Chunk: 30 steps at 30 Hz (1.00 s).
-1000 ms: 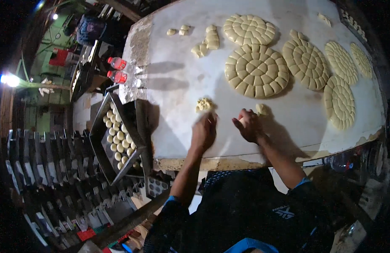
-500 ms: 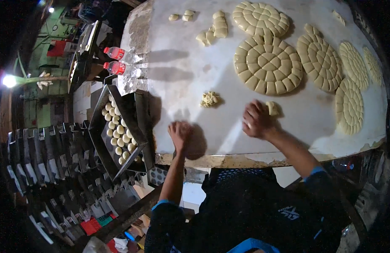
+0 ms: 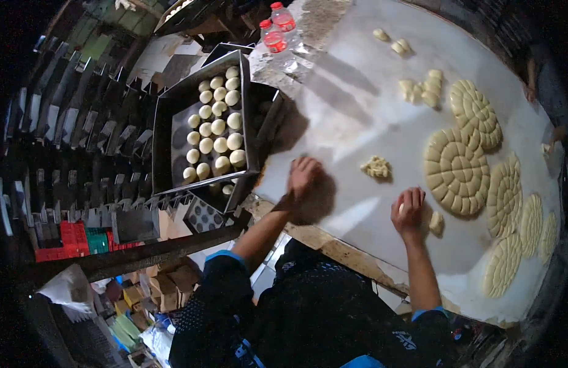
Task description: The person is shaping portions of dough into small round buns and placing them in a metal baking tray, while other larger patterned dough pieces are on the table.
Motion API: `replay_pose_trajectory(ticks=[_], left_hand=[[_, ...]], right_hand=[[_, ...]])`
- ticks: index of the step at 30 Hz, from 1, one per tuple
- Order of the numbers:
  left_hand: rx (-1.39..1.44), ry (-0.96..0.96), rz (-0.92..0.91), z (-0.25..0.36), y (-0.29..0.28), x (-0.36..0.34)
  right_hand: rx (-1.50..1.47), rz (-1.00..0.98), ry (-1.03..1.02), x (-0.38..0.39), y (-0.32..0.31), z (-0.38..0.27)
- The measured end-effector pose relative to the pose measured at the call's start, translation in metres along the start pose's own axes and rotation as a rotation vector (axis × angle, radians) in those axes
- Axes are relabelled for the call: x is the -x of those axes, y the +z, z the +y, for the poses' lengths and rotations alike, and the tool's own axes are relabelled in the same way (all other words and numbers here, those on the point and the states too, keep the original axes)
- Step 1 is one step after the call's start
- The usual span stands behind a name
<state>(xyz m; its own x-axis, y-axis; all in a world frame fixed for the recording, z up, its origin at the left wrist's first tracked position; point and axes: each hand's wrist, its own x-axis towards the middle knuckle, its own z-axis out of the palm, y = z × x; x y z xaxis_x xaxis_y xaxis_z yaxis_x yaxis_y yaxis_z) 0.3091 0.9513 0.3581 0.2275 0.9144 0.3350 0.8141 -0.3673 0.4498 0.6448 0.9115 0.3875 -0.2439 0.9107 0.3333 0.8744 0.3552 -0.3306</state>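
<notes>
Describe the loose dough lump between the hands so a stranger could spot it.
On the white floured table, look between the left hand and the big round scored dough discs. The small crumbly dough lump lies alone there, ragged and knotted, unlike the smooth balls in the metal tray.

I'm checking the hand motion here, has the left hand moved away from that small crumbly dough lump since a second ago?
Yes. The left hand was beside the crumbly dough lump a second ago; now it lies further toward the tray of dough balls, near the table edge.

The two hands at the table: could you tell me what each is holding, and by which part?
The left hand presses palm-down on the table; any dough beneath is hidden. The right hand cups a small dough piece under its fingers.
</notes>
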Motion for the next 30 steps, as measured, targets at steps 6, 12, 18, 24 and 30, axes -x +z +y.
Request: replay_pose_trajectory(ticks=[6, 12, 18, 24, 30], left_hand=[[0.509, -0.14, -0.279, 0.056, 0.035, 0.014], [1.014, 0.05, -0.329, -0.038, -0.028, 0.123], [0.804, -0.214, -0.185, -0.135, -0.284, -0.047], [-0.045, -0.48, -0.16, -0.362, -0.29, -0.068], [0.08, -0.505, 0.033, -0.334, -0.311, -0.073]], right_hand=[[0.065, -0.053, 0.413, 0.009, 0.013, -0.081], [-0.151, -0.113, 0.531, 0.06, -0.005, -0.045], [-0.754, 0.04, 1.029, -0.055, -0.016, -0.111], [-0.775, -0.082, -0.148, -0.313, 0.056, -0.373], [-0.452, -0.228, -0.608, -0.433, 0.216, -0.462]])
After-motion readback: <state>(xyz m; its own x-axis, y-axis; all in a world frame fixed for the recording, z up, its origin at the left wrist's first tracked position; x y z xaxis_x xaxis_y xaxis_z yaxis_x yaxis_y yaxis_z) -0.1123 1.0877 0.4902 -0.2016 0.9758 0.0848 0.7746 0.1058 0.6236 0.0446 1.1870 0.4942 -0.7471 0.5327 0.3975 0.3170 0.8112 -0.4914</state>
